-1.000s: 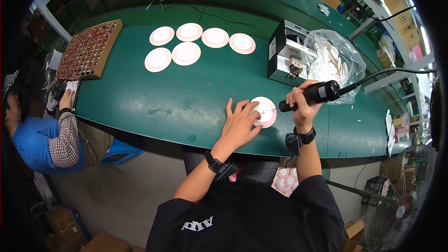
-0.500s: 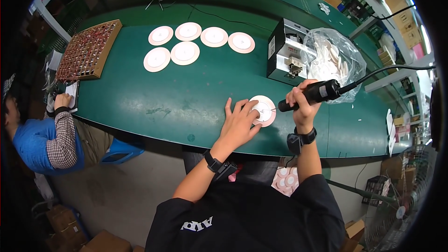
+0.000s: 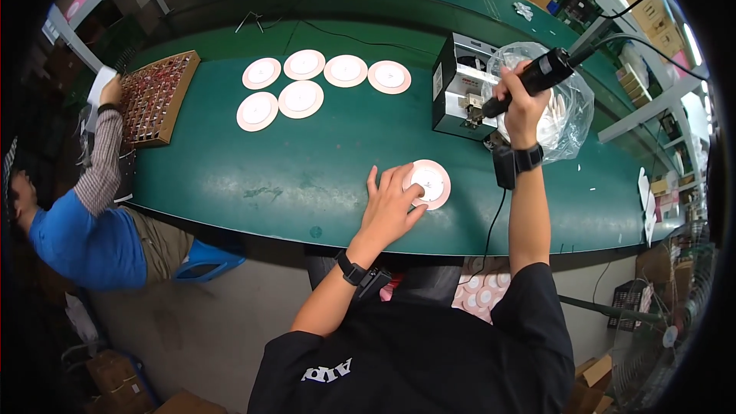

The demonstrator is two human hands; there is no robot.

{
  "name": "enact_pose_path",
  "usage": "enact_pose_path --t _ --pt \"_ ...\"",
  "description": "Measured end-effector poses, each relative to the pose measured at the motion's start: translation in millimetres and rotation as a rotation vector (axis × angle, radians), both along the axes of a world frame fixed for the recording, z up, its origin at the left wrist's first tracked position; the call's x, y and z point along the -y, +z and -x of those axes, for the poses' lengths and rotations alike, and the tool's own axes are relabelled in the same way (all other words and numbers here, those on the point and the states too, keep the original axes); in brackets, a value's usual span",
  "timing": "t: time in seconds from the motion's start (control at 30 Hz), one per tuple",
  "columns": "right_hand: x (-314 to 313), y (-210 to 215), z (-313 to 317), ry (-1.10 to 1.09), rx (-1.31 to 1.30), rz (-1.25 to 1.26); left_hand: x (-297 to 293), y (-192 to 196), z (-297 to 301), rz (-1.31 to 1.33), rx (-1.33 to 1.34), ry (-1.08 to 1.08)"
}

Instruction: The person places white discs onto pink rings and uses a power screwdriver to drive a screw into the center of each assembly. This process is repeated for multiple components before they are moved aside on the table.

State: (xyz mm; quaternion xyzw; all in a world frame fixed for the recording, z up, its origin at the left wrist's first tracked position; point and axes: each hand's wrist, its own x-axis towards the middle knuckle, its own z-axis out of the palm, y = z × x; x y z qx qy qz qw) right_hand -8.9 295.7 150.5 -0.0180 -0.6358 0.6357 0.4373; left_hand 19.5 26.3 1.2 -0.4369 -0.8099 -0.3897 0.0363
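My left hand (image 3: 389,205) lies flat on the green table (image 3: 307,176), its fingers resting on the edge of a round white and pink disc (image 3: 431,182) near the front edge. My right hand (image 3: 521,100) is raised farther back and grips a black electric screwdriver (image 3: 530,81) with a cable. The tool's tip points at a black and grey box (image 3: 460,86). Both wrists wear black watches.
Several more round discs (image 3: 303,84) lie in two rows at the back of the table. A clear bag of white parts (image 3: 563,107) sits behind the box. A wooden tray (image 3: 157,96) of small parts is at the left, where another person in blue (image 3: 84,222) reaches.
My right hand has lifted the screwdriver away from the disc and up toward the box. My left hand stays on the disc. The person at the left reached farther up.
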Motion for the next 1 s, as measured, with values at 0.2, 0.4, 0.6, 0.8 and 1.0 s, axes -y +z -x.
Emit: enact_pose_path --t 0.2,0.4,0.6,0.8,1.0 --pt "57.2 -15.3 -58.2 0.140 0.009 0.073 -0.2 2.3 1.0 0.000 0.002 -0.001" --pt "73.7 -50.6 -57.2 0.161 0.070 0.113 0.2 3.7 -0.2 0.004 0.001 -0.001" --pt "87.6 -51.1 -43.5 0.242 0.066 0.131 0.3 4.0 0.9 0.014 -0.002 -0.002" --pt "87.7 -59.4 -34.9 0.266 0.124 0.127 -0.6 3.1 0.7 0.007 -0.012 -0.009" --pt "96.3 -58.2 -29.5 0.287 0.230 0.087 0.4 3.4 0.8 0.028 -0.010 -0.008"
